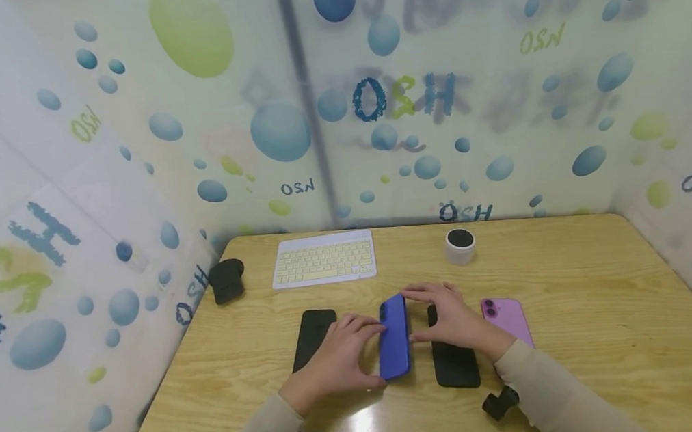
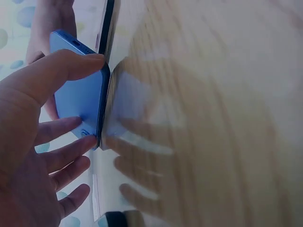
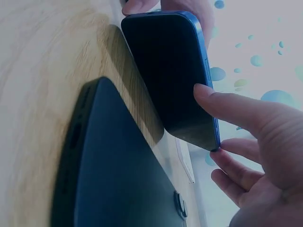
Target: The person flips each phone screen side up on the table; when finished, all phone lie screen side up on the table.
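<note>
A blue smartphone (image 1: pixel 395 338) stands tilted on a long edge between both hands, over the wooden table. My left hand (image 1: pixel 342 357) grips it from the back side, thumb at the charging-port end and fingertips by the camera end, as the left wrist view shows. Its dark screen (image 3: pixel 165 71) faces my right hand (image 1: pixel 454 320). That hand has its thumb on the upper long edge and fingertips at the top corner. Close under the right hand lies a black phone (image 1: pixel 455 368), back up. Another black phone (image 1: pixel 312 335) is partly hidden behind the left hand.
A pink phone (image 1: pixel 509 318) lies right of the right forearm, partly covered. At the back of the table (image 1: pixel 586 277) are a white keyboard (image 1: pixel 325 259) and a white cylinder with a dark top (image 1: pixel 460 247). A black object (image 1: pixel 226 281) sits at the left edge.
</note>
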A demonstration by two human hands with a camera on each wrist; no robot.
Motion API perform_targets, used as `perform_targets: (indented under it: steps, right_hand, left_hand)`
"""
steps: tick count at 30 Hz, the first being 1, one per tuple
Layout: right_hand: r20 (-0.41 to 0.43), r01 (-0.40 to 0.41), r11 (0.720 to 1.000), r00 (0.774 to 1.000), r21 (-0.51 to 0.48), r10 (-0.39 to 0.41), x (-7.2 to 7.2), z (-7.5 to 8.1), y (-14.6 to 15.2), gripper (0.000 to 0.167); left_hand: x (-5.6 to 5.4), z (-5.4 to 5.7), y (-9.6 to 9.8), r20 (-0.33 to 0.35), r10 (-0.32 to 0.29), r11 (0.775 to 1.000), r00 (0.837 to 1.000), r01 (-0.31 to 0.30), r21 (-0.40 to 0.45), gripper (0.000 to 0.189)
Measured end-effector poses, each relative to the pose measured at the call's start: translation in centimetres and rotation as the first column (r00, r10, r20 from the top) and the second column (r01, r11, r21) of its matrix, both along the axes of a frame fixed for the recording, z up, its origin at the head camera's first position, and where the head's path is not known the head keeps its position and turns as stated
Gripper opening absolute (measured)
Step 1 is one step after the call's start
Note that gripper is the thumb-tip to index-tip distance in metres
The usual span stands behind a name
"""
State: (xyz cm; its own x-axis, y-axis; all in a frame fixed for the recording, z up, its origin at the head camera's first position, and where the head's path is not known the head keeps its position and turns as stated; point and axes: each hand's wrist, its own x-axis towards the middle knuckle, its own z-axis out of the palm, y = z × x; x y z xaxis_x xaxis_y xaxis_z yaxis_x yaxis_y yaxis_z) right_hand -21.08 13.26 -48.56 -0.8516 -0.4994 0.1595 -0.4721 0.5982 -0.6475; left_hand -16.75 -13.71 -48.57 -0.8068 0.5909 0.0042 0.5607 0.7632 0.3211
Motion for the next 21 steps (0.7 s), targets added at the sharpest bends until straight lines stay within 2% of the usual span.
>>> perform_targets:
  steps: [5, 8, 14, 21]
  right_hand:
    - [-0.003, -0.01, 0.999, 1.0, -0.045, 0.01, 0.3, 0.3, -0.4, 0.083]
    - [-0.01, -0.015, 0.998, 1.0, -0.062, 0.014, 0.4, 0.4, -0.7, 0.084]
    - [-0.007, -0.022, 0.997, 1.0, -0.074, 0.021, 0.5, 0.4, -1.3, 0.085]
    - [-0.031, -0.03, 0.996, 0.999, -0.08, 0.027, 0.6, 0.4, -2.0, 0.084]
  left_hand:
    - [0.0, -0.2, -0.3, 0.029, 0.004, 0.999, 1.0, -0.005, 0.033, 0.094]
    - [-0.1, -0.4, -0.4, 0.045, 0.003, 0.997, 0.999, -0.006, 0.08, 0.093]
    - [-0.1, -0.2, -0.6, 0.073, -0.004, 0.981, 0.997, -0.01, 0.194, 0.093]
    - [0.0, 0.2, -0.9, 0.092, -0.011, 0.963, 0.996, -0.014, 0.269, 0.094]
